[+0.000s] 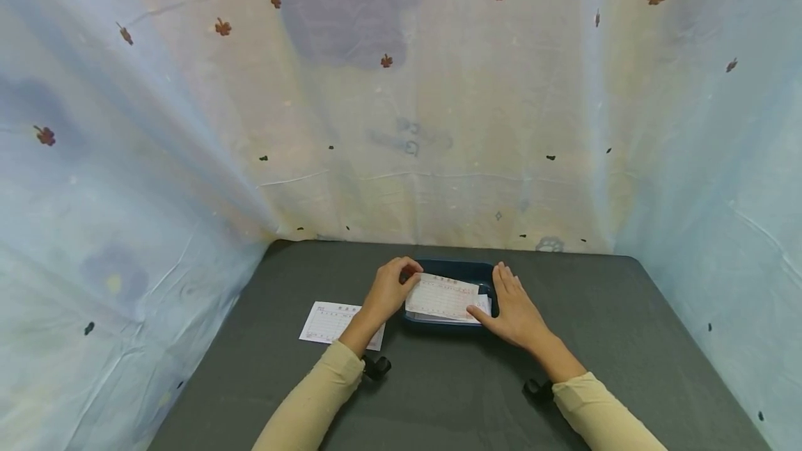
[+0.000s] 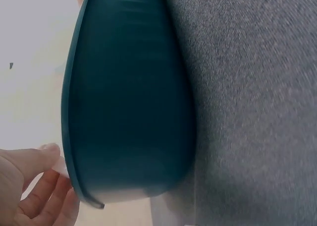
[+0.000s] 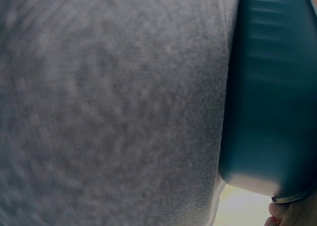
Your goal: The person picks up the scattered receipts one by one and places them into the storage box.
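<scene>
A dark blue plastic basket (image 1: 452, 326) stands on the table with white printed paper slips inside. The top slip (image 1: 441, 296) has red print and lies slanted across the basket. At the basket's left side, my left hand (image 1: 388, 289) pinches the left edge of this slip between thumb and fingers; the left wrist view shows a bit of white paper (image 2: 62, 166) in that pinch beside the rim. My right hand (image 1: 519, 315) lies along the basket's right rim, fingers straight, thumb reaching over the slips' right end. Most of that hand is out of the right wrist view.
Another printed paper slip (image 1: 331, 322) lies on the dark grey table (image 1: 438, 395) left of the basket, partly covered by my left forearm. A patterned curtain (image 1: 413, 124) hangs behind the table's back edge and along both sides.
</scene>
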`<state>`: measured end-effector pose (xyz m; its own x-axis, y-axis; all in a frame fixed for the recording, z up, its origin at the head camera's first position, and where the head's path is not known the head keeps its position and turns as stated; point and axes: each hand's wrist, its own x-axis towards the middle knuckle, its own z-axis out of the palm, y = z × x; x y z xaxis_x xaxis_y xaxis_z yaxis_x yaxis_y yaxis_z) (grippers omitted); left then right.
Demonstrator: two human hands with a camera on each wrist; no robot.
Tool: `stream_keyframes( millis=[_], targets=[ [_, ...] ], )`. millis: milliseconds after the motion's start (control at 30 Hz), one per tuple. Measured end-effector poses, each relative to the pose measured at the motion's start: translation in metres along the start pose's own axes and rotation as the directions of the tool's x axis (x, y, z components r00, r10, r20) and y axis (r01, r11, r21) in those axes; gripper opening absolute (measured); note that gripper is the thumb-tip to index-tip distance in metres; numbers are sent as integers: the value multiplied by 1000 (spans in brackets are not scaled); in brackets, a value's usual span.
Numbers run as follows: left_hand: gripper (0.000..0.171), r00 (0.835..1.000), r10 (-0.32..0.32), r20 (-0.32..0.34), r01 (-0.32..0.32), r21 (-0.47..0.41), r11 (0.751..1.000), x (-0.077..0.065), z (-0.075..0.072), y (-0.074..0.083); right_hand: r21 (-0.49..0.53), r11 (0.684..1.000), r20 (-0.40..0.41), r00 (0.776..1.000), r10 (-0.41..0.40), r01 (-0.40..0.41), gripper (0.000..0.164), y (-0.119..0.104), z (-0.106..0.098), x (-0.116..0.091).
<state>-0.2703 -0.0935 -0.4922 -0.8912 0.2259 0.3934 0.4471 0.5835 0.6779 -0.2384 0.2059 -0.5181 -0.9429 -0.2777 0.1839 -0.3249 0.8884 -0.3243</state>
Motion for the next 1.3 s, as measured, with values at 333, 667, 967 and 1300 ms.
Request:
stream_keyframes(
  millis=[333,667,967,1300],
  targets=[
    [13,999,-24,-26,24,12,1000,-4,-20,-12,1,1000,10,1000,9,-9,118,2,1,1],
    [12,996,-83,-22,85,72,994,-16,-45,-36,5,1000,-12,1000,-2,2,118,0,0,1],
    [21,987,-157,32,152,106,983,-29,-64,-54,8,1000,-15,1000,2,-2,117,-1,0,0],
    [33,975,-192,116,179,115,977,-43,-85,-75,7,1000,-10,1000,-1,1,117,-1,0,0]
  ],
)
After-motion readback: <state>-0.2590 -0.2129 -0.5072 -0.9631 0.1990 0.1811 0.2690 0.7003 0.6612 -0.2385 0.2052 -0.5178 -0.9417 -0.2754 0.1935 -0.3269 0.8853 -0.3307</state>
